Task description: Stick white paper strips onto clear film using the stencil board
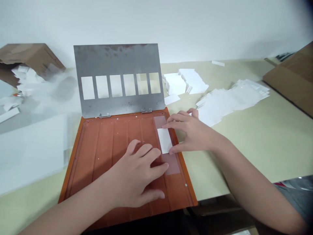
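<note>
An orange-brown board (105,150) with shallow lengthwise grooves lies before me, its hinged metal plate (117,62) standing raised at the back. A row of several rectangular windows is cut through the plate. In the board's rightmost groove lies a thin see-through strip (171,164) with a small white card (165,141) over its middle. My right hand (193,132) holds the card at its far and near ends between fingers and thumb. My left hand (139,173) hovers over or rests on the board, fingers spread, tips close to the strip's near part; I cannot tell if they touch it.
Stacked white cards (174,84) stand behind the board, right of the plate. A fanned row of white pieces (232,99) spreads further right. Cardboard boxes flank the table, one at left (36,58), one at right (293,78). Translucent sheets (34,156) cover the left side.
</note>
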`<move>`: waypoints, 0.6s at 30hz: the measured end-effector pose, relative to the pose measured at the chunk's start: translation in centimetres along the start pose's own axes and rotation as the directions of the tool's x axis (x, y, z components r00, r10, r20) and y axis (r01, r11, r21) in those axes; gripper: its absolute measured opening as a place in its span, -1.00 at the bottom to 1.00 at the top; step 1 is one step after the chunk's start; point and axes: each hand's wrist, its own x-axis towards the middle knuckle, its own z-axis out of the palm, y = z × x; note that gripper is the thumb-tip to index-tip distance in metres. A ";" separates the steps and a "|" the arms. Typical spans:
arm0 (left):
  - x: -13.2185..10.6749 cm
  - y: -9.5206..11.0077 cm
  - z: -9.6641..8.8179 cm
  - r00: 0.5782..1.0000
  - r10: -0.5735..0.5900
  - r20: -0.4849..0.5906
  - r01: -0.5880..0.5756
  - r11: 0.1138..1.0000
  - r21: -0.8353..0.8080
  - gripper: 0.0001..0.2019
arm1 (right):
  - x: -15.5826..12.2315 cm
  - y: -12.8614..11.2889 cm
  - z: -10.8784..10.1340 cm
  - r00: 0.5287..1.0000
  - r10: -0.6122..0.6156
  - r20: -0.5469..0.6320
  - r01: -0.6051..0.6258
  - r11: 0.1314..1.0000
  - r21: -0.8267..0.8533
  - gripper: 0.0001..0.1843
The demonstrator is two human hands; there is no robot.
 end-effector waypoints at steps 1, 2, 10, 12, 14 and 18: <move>0.0 0.0 0.0 1.000 -0.005 0.003 0.005 1.000 -0.003 -0.53 | 0.0 0.0 0.0 1.000 0.001 0.000 -0.001 1.000 -0.003 -0.27; 0.0 0.0 0.0 1.000 -0.005 0.000 0.005 1.000 -0.007 -0.53 | 0.0 0.0 0.0 1.000 0.004 -0.001 -0.004 1.000 -0.005 -0.27; 0.0 0.0 0.0 1.000 -0.010 0.019 0.010 1.000 -0.013 -0.53 | 0.0 -0.1 -0.2 0.999 0.026 0.026 -0.026 1.000 0.012 -0.27; 0.0 0.1 -0.1 1.000 -0.011 0.021 0.011 1.000 -0.017 -0.53 | 0.0 -0.3 -0.3 0.999 0.040 0.035 -0.040 0.999 0.014 -0.28; 0.0 0.1 -0.2 1.000 -0.011 0.025 0.012 1.000 -0.023 -0.53 | 0.1 -0.6 -0.6 0.996 0.062 0.058 -0.063 0.998 0.013 -0.29; -0.1 0.2 -0.1 1.000 -0.008 0.018 0.009 1.000 -0.022 -0.53 | 0.1 -0.9 -0.8 0.994 0.081 0.078 -0.081 0.997 -0.002 -0.30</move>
